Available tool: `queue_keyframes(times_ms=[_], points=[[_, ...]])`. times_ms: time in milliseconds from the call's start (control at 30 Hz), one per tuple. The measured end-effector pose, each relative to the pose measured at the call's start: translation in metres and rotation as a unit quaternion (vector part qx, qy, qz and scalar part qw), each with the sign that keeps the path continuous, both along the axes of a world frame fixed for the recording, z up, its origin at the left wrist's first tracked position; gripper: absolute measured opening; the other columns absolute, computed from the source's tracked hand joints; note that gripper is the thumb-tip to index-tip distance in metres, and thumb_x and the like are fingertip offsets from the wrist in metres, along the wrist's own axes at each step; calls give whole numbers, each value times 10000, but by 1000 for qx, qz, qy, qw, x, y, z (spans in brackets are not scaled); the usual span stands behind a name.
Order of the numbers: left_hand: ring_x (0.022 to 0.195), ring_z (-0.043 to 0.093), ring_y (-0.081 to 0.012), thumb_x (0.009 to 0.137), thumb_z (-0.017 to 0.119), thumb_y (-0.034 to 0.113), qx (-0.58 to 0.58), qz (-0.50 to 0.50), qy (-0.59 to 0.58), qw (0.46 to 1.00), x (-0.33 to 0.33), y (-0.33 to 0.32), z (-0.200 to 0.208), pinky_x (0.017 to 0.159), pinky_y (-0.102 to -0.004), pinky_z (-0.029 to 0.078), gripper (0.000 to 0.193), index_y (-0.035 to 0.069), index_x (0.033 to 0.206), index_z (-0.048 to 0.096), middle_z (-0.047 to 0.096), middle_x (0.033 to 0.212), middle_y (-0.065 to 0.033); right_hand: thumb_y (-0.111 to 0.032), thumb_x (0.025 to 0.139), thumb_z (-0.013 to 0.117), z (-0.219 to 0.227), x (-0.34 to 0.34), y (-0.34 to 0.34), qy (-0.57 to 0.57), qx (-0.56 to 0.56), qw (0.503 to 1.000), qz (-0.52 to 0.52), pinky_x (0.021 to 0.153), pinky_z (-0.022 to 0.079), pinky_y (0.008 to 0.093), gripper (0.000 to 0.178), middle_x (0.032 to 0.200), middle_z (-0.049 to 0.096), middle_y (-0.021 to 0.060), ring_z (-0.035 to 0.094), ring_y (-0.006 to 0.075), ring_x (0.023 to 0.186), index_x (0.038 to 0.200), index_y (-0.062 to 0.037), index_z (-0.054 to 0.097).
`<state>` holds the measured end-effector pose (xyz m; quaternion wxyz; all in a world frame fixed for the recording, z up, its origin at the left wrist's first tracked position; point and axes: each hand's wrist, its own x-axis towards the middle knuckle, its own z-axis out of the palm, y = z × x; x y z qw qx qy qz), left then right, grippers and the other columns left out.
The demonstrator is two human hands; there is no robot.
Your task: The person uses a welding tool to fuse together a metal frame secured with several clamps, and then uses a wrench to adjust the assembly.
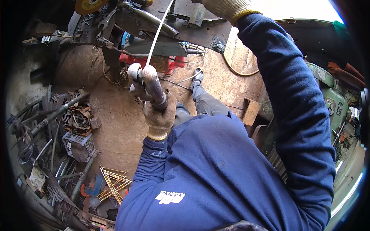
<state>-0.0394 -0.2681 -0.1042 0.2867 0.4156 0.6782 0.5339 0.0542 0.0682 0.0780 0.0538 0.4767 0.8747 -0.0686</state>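
Observation:
My left hand [161,115], in a knitted work glove, is closed round the grip of a worn, pale welding electrode holder [154,86]. A thin, pale welding rod [158,34] sticks out of its jaws and runs up past the top edge of the view. At the top, my right hand [227,8], in the same kind of glove, reaches over the steel workbench [210,34]. Its fingers are cut off by the frame edge, so what they hold or touch is hidden. A short metal tube [197,16] lies on the bench just below that hand.
A wrench [107,19] and a yellow disc [89,5] lie at the bench's left. Beneath stands a red machine [175,65] with cables trailing across the floor. Scrap metal and a grey crate [79,144] crowd the left; green machinery [333,104] stands at right.

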Motion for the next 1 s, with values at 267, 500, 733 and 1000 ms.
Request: queue_keyframes(times_ms=[267,500,733,1000], points=[[743,709,-164,844,726,-44,-7,-1,-6,1000,0,-1,-4,692,-304,585,354,-27,1185,631,709,923,-101,-334,927,704,-1,-2,2,-17,-2,1000,-9,828,554,446,292,945,747,199,724,367,938,968,-58,789],[848,703,-205,852,742,108,-69,-4,40,997,-5,1,17,791,-341,550,355,-3,1182,673,725,948,-105,-298,891,691,-16,-7,9,8,9,1000,24,776,549,457,245,889,732,196,713,367,877,904,-64,763],[816,686,-226,868,728,115,-109,-35,62,992,-1,10,33,743,-351,548,273,20,1117,671,701,916,-94,-262,856,678,-12,9,7,0,29,999,17,723,544,467,201,833,717,192,701,368,815,840,-70,737],[770,689,-162,847,688,-38,-35,30,-82,996,3,0,10,710,-303,583,369,-54,1200,581,685,914,-97,-256,865,646,-43,20,27,183,164,940,238,723,542,473,195,888,719,194,695,361,844,869,-80,728]])
